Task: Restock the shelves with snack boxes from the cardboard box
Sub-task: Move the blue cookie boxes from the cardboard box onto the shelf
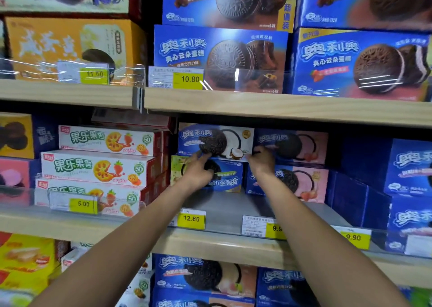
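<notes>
At centre frame, my left hand (198, 169) and right hand (261, 160) grip the coconut box (236, 140), seating it on the stack; bare shelf (224, 209) in front remains unfilled.

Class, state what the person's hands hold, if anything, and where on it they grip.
The coconut cookie box: left hand at its lower left edge, right hand at its lower right corner.
</notes>
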A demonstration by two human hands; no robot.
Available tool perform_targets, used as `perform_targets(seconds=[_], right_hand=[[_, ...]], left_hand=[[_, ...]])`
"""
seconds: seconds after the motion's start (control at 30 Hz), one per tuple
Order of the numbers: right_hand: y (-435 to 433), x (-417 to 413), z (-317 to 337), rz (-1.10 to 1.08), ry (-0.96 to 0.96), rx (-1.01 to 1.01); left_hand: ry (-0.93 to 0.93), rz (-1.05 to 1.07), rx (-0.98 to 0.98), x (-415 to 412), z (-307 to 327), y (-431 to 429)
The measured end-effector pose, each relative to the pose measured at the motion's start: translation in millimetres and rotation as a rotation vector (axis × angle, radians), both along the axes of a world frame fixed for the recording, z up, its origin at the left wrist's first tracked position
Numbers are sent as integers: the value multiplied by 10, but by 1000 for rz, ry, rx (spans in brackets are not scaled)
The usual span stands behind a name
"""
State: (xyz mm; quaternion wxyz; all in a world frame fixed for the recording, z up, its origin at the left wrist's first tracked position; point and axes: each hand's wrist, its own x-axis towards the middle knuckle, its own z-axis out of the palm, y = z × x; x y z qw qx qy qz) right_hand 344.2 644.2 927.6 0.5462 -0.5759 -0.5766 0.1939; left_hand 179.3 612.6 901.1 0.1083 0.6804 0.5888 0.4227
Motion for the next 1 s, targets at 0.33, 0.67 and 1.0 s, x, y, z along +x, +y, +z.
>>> perform_targets(seconds=[0.33, 0.67, 1.0], right_hand=[[-61, 3, -23, 191, 228, -32], [-523, -41, 158, 224, 348, -125], [-1654, -649, 186, 611, 270, -84]], left_hand=[[11, -3, -51, -12, 21, -47], [-431, -61, -11, 4, 226, -523], [-812, -61, 146, -392, 256, -1584]])
